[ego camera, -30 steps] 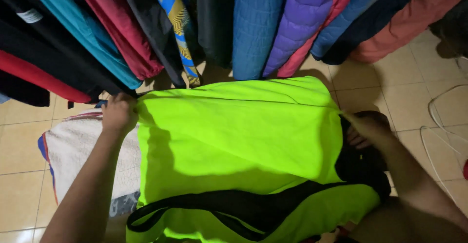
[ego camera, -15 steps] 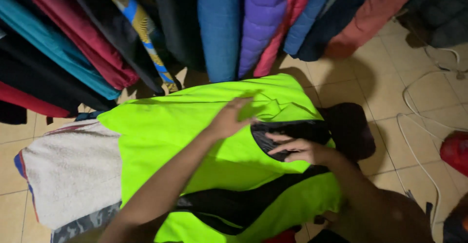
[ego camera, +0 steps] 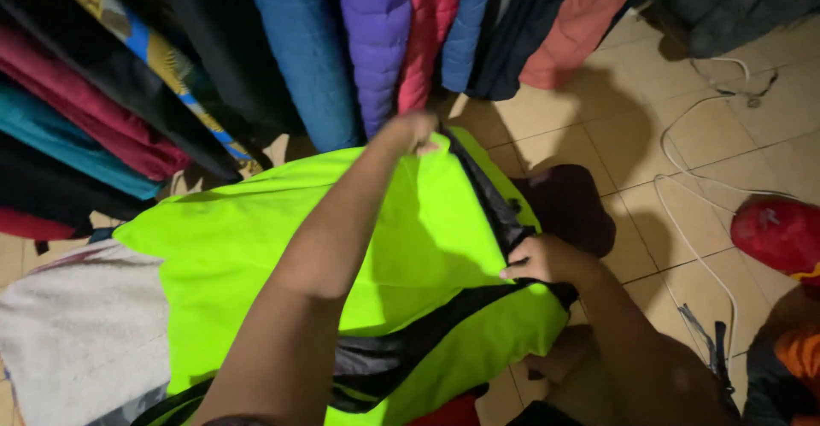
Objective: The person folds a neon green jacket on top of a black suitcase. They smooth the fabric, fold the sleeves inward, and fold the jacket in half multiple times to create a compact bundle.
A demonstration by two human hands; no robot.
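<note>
A neon yellow-green garment (ego camera: 256,246) with black trim lies spread out in front of me. My left hand (ego camera: 414,131) reaches across it to the far right corner and pinches the top edge of the fabric. My right hand (ego camera: 542,259) grips the black strip along the garment's right edge, fingers curled over it. A black band (ego camera: 384,358) crosses the lower part of the garment. My left forearm hides part of the middle.
Padded jackets hang in a row above: blue (ego camera: 299,50), purple (ego camera: 371,33), red (ego camera: 431,24), orange (ego camera: 581,16). A white towel (ego camera: 68,332) lies at the left. A dark cloth (ego camera: 568,208), a white cable (ego camera: 692,178) and a red round object (ego camera: 781,234) rest on the tiled floor at right.
My left hand went from the garment's far left corner across to its far right corner. My right hand shifted from the dark sleeve to the black edge strip, and the sleeve is now folded in.
</note>
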